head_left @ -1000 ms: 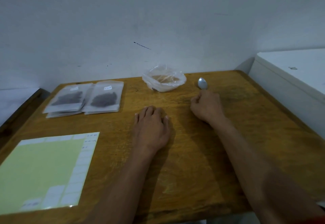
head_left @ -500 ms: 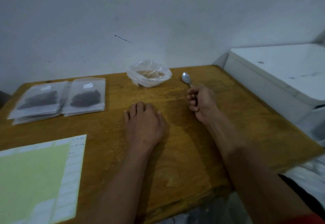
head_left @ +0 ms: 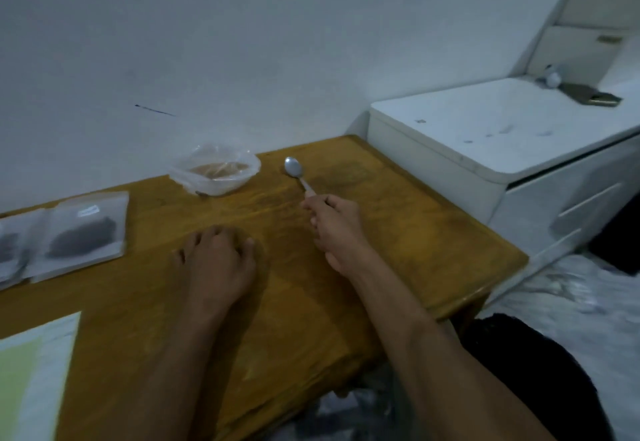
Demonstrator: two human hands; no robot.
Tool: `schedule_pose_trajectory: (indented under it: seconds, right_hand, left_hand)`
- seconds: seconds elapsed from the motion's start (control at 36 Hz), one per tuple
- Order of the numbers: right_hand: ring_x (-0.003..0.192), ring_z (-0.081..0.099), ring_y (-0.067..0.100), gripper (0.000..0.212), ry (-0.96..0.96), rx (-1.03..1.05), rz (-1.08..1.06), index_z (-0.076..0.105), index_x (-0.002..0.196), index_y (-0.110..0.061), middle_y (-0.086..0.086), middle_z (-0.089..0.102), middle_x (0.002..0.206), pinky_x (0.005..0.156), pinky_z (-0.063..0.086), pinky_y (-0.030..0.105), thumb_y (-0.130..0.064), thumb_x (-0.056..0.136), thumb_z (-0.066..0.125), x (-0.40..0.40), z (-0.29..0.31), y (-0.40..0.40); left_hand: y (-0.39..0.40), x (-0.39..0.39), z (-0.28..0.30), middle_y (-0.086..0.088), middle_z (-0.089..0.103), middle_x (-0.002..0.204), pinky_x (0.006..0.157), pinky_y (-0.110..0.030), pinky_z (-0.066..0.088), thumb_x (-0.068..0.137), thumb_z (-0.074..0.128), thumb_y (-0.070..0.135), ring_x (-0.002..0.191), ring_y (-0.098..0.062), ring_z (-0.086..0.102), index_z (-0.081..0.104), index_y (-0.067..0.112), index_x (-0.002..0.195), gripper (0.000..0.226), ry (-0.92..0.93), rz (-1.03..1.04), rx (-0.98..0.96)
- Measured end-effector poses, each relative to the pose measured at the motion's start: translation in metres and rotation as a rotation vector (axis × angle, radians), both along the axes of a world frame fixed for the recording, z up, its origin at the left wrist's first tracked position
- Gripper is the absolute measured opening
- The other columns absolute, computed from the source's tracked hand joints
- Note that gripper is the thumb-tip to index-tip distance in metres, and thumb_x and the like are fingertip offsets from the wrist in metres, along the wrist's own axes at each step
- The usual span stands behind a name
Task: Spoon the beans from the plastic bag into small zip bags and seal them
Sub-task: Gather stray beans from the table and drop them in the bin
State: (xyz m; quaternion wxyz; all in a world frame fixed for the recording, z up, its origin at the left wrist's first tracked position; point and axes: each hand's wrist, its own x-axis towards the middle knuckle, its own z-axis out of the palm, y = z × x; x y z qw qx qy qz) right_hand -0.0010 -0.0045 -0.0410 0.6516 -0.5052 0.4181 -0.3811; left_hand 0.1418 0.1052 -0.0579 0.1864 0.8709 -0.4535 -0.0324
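Right hand (head_left: 334, 226): grip now grasping spoon (head_left: 297, 172) handle, bowl lifted beside plastic bag (head_left: 215, 173); left hand (head_left: 217, 259) released on bench (head_left: 398, 219); scooping pending.

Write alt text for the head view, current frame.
A person's right hand grips the handle of a metal spoon lying on a wooden table, its bowl just right of an open plastic bag of beans. The left hand rests on the table, fingers curled. Filled small zip bags lie at far left; a white cabinet stands right.
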Motion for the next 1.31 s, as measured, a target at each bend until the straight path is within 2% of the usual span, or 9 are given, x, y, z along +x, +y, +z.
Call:
schedule_pose_trajectory:
  seconds: [0.08,0.19,0.36,0.5,0.64,0.75,0.83,0.94,1.31]
  right_hand:
    - [0.044,0.039,0.004,0.018,-0.012,0.045,-0.013,0.07,0.089,-0.013,-0.007,0.048,0.055,0.039,0.031,0.019,-0.027,0.097,0.062,-0.04,0.0,0.002]
    - [0.051,0.042,0.006,0.026,0.049,-0.009,-0.134,0.073,0.089,-0.011,-0.006,0.049,0.058,0.047,0.034,0.022,-0.034,0.097,0.062,-0.109,0.0,-0.003]
    - [0.055,0.047,0.012,0.033,0.102,-0.205,-0.606,0.071,0.068,-0.016,-0.01,0.053,0.052,0.056,0.039,0.03,-0.036,0.092,0.064,-0.22,-0.011,-0.024]
    - [0.069,0.063,0.013,0.038,0.394,-0.309,-0.89,0.068,0.073,-0.012,-0.004,0.069,0.071,0.064,0.046,0.029,-0.039,0.097,0.057,-0.298,-0.04,-0.039]
    - [0.073,0.06,0.021,0.035,0.631,-0.161,-0.854,0.059,0.074,-0.012,0.0,0.063,0.07,0.069,0.041,0.03,-0.035,0.099,0.053,-0.34,-0.105,-0.05]
    - [0.079,0.059,0.026,0.026,0.69,-0.039,-0.812,0.057,0.079,-0.009,0.004,0.06,0.076,0.073,0.042,0.032,-0.028,0.098,0.054,-0.355,-0.156,-0.048]
    - [0.1,0.06,0.028,0.032,0.712,0.07,-0.742,0.063,0.111,-0.006,0.007,0.064,0.099,0.08,0.042,0.032,-0.034,0.097,0.056,-0.357,-0.176,-0.044]
    - [0.136,0.043,0.031,0.069,0.705,0.172,-0.684,0.041,0.148,-0.013,0.01,0.048,0.147,0.11,0.039,0.046,-0.049,0.093,0.06,-0.357,-0.188,-0.04]
    - [0.146,0.032,0.031,0.081,0.604,0.179,-0.735,0.032,0.154,-0.016,0.009,0.035,0.158,0.117,0.032,0.048,-0.052,0.089,0.065,-0.35,-0.18,-0.024]
  left_hand:
    - [-0.018,-0.034,0.002,-0.003,0.065,0.094,0.095,-0.059,0.048,0.092,0.04,0.058,0.096,-0.029,0.062,0.061,0.024,0.092,0.04,0.075,-0.096,-0.09]
    - [-0.054,-0.107,0.001,0.005,0.062,0.087,0.089,-0.053,0.05,0.097,0.049,0.047,0.084,-0.02,0.059,0.058,0.027,0.089,0.024,0.093,-0.303,-0.193]
    - [-0.108,-0.221,-0.002,0.0,0.055,0.141,0.119,-0.054,0.025,0.101,0.04,0.051,0.131,-0.021,0.047,0.051,0.022,0.14,0.051,0.101,-0.614,-0.086]
    - [-0.141,-0.274,-0.001,-0.003,0.046,0.152,0.12,-0.049,0.025,0.099,0.041,0.055,0.14,-0.023,0.04,0.047,0.022,0.146,0.058,0.104,-0.84,-0.067]
    - [-0.164,-0.289,-0.011,0.0,0.043,0.155,0.119,-0.058,0.02,0.094,0.019,0.068,0.144,-0.021,0.035,0.047,0.027,0.146,0.072,-0.03,-0.941,0.014]
    - [-0.164,-0.287,-0.016,0.006,0.03,0.162,0.123,-0.054,0.007,0.101,0.019,0.059,0.152,-0.017,0.018,0.04,0.03,0.151,0.061,-0.066,-0.943,0.05]
    - [-0.162,-0.286,-0.016,0.006,0.027,0.164,0.123,-0.051,0.006,0.102,0.02,0.056,0.153,-0.015,0.014,0.036,0.031,0.153,0.059,-0.08,-0.946,0.048]
    - [-0.162,-0.285,-0.017,0.005,0.027,0.164,0.124,-0.051,0.006,0.102,0.018,0.057,0.154,-0.015,0.012,0.035,0.031,0.153,0.06,-0.089,-0.943,0.055]
    - [-0.159,-0.286,-0.015,0.006,0.027,0.164,0.124,-0.05,0.005,0.102,0.02,0.058,0.154,-0.014,0.012,0.034,0.031,0.154,0.06,-0.076,-0.936,0.066]
